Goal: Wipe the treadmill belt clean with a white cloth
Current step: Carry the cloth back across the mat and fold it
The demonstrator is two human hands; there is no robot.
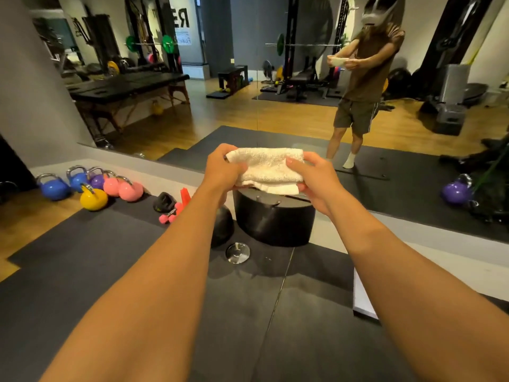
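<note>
A gym floor of dark rubber mats is bordered by a large wall mirror, in which the person is reflected. A folded white terry cloth is held up in the air with both arms stretched forward: its left end is gripped by the left hand, its right end is pinched between thumb and fingers of the right hand. Below the cloth a black round drum-shaped block stands on the mat. Coloured kettlebells are lined up at the left.
</note>
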